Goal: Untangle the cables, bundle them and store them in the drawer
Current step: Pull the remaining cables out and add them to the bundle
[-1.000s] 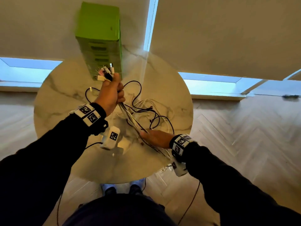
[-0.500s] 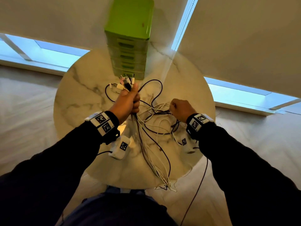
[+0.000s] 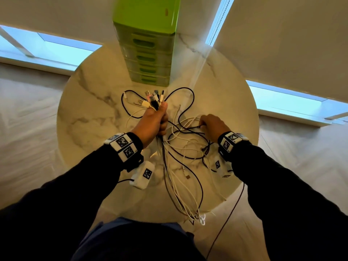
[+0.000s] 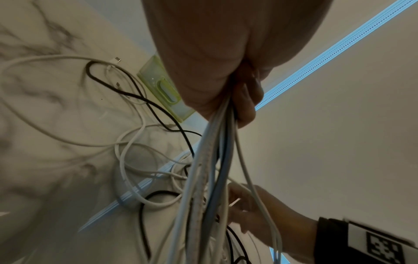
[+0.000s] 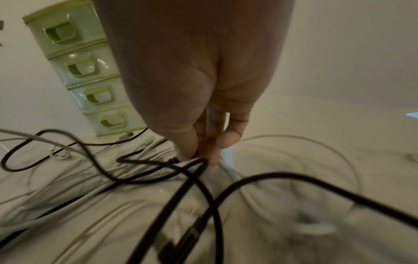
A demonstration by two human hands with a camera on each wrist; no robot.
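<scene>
My left hand (image 3: 157, 119) grips a bunch of white and black cables (image 3: 180, 178) in a fist above the round marble table (image 3: 90, 117); their plug ends (image 3: 152, 98) fan out above the thumb and the strands (image 4: 212, 160) hang down over the near edge. My right hand (image 3: 211, 123) reaches into the tangle on the table and pinches a black cable (image 5: 158, 162) with thumb and fingertips (image 5: 187, 150). The green drawer unit (image 3: 148, 53) stands at the table's far side, its drawers (image 5: 90, 96) closed.
Loose black and white loops (image 3: 186, 102) lie on the table between the hands and the drawer unit. A thin black lead (image 3: 229, 213) hangs from the right wrist toward the floor. Light walls and bright window strips (image 3: 286, 98) lie behind the table.
My right hand left the cables near the table's front edge, moved farther onto the table and now pinches a black cable in the tangle. The left fist keeps its hold; the head view shifted.
</scene>
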